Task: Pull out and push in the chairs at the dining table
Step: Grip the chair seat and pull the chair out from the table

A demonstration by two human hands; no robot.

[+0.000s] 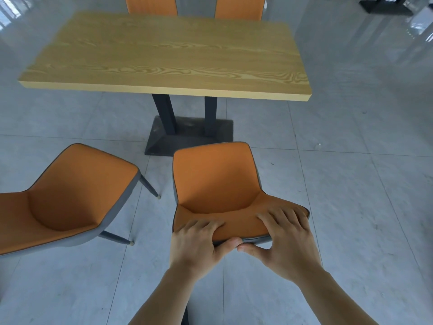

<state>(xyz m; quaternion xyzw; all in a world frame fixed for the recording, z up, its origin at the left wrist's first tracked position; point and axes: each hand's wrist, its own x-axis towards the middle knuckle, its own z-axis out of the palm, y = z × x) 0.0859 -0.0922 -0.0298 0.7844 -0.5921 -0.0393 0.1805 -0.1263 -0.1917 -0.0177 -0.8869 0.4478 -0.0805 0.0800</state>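
Gripping one chair's backrest point(234, 227), two hands point(241, 245), four orange chairs point(70, 195), one table point(168, 59)

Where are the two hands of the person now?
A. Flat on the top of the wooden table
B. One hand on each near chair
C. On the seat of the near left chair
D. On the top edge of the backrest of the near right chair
D: the left hand and right hand both grip the backrest top of the near right chair, fingers over the front.

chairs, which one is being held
The near right chair: the left hand and right hand grip its backrest top. The near left chair and two far chairs are untouched.
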